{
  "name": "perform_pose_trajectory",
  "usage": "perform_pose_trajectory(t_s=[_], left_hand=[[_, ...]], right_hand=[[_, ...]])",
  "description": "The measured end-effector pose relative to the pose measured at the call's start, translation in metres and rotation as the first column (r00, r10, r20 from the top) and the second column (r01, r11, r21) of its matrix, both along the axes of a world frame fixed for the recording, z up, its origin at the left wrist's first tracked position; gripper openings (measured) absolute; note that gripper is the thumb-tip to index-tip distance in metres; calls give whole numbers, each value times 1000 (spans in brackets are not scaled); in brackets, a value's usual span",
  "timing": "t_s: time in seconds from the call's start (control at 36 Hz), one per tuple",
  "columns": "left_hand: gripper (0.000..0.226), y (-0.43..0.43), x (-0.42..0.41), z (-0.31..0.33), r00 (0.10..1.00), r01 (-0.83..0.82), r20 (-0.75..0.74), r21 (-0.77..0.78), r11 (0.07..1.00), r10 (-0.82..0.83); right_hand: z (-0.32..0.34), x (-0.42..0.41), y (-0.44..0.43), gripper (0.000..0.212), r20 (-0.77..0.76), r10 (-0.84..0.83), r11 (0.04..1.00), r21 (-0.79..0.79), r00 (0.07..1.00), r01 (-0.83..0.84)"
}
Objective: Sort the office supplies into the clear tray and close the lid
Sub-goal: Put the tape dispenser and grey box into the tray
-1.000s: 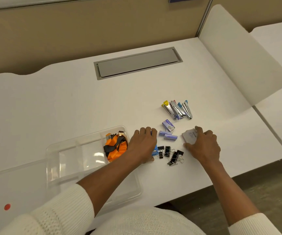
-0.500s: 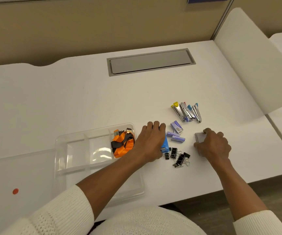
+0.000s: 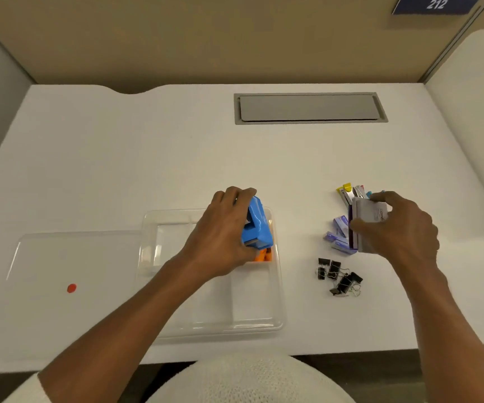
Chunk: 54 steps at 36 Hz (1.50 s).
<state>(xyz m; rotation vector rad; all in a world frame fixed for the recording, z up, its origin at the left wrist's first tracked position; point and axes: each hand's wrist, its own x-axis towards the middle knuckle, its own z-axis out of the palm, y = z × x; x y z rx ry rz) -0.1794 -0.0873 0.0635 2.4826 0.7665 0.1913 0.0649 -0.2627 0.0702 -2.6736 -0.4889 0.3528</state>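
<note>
A clear divided tray (image 3: 252, 321) lies on the white desk in front of me, its open lid (image 3: 69, 257) flat to the left. My left hand (image 3: 220, 234) grips a blue box (image 3: 256, 225) above the tray's far right compartment, where an orange item (image 3: 262, 255) shows beneath it. My right hand (image 3: 395, 231) holds a stack of grey and purple small boxes (image 3: 366, 222) to the right of the tray. Purple staple boxes (image 3: 338, 231) lie beside it, small staplers (image 3: 351, 191) behind it, and black binder clips (image 3: 338, 276) near the front.
A grey cable hatch (image 3: 309, 107) is set into the desk (image 3: 147, 158) at the back. A red dot (image 3: 71, 287) marks the lid. A white divider panel (image 3: 473, 117) rises on the right; a tan partition stands behind.
My left hand lifted the blue box from the desk and carried it left over the tray. My right hand raised the stack of small boxes. The camera view shifted right and down.
</note>
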Motion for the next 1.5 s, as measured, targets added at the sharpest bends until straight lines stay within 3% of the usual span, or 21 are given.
perform_pose_trajectory(t_s=[0.14,0.28,0.47,0.58,0.78,0.89,1.08,1.36,1.5], left_hand=[[103,28,-52,7,994,-102,-32,52,993,104],[104,49,-98,2,973,-204,-94,66,977,210],[101,65,-137,-21,947,-106,-285,156,982,148],[99,75,-137,-31,916,-9,-391,191,982,85],[81,83,-125,-42,899,17,-433,176,984,62],[77,86,-116,-48,895,55,-446,141,989,14],[82,94,-107,-54,883,117,-467,137,984,-39],[97,96,-96,-62,865,167,-487,52,985,-121],[80,89,-95,-67,865,172,-480,18,985,-143]], right_hand=[[14,-45,36,54,-82,189,978,102,978,-181],[21,-96,77,52,-175,408,909,175,896,-379],[-4,-165,136,58,-244,536,844,189,808,-502],[-32,-192,161,66,-207,552,833,104,808,-543],[-65,-221,167,69,-73,575,797,-175,815,-578],[-70,-233,171,61,12,588,785,-246,809,-568],[-74,-235,178,61,15,562,778,-349,827,-523],[-84,-240,179,48,28,590,757,-366,807,-541],[-90,-237,173,47,48,618,756,-311,784,-577]])
